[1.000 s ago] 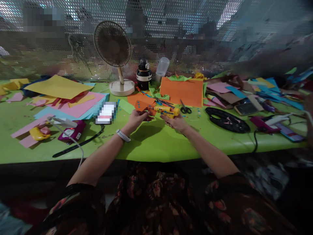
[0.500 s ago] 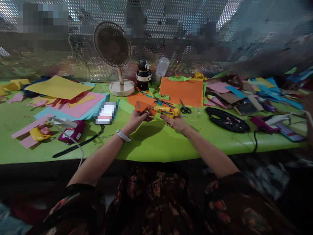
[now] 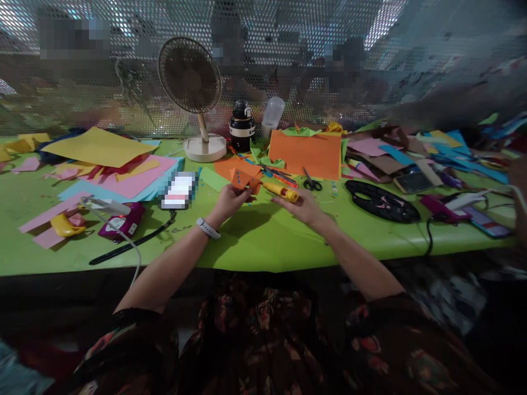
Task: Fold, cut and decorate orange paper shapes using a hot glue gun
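Near the middle of the green table, my left hand (image 3: 229, 203) pinches a folded orange paper piece (image 3: 242, 178) with small blue dots on it. My right hand (image 3: 302, 207) is wrapped round a yellow glue gun (image 3: 282, 191), whose tip points left, close to the orange piece. Whether the tip touches the paper is too small to tell. Behind the glue gun lie scissors (image 3: 312, 182) with black handles. A large orange sheet (image 3: 307, 153) lies farther back.
A fan (image 3: 205, 147) and a black bottle (image 3: 242, 129) stand at the back. A phone (image 3: 178, 190) and coloured papers (image 3: 99, 147) lie left. To the right are a black palette (image 3: 382, 203), paper scraps and another phone (image 3: 418, 181).
The glue gun has tilted, with its rear end lower and nearer me, and my right hand has turned with it. The orange piece has shifted slightly right in my left hand.
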